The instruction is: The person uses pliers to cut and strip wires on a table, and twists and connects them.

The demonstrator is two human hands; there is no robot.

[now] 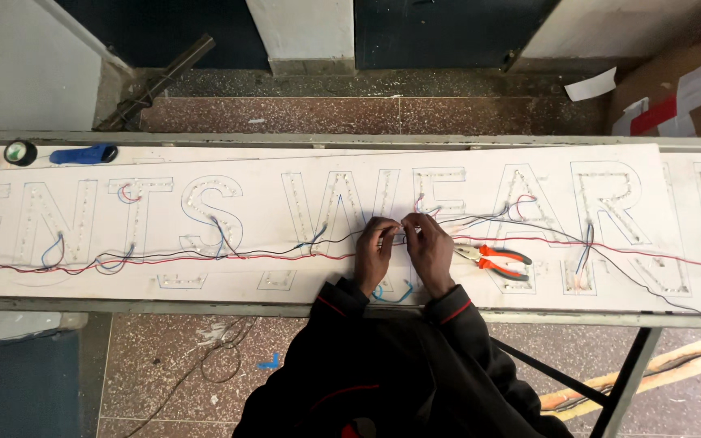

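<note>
Wires (285,253) run lengthwise along the white sign board (448,288) — left to right, near its front edge. Left hand (376,253) and right hand (430,247) meet at mid-board, fingertips pinched narrow on the wire ends between them, both equally near.

a long narrow tabletop (204,307) on a grey metal frame runs across the view and carries a white sign board (245,170) with cut-out letter shapes lined with small lights. red, black and blue wires (204,258) trail along the board's length, and orange-handled pliers (492,259) lie on it right of centre. at the far left end sit a roll of black tape (20,152) and, just beside it, a blue tool (84,153).
</note>
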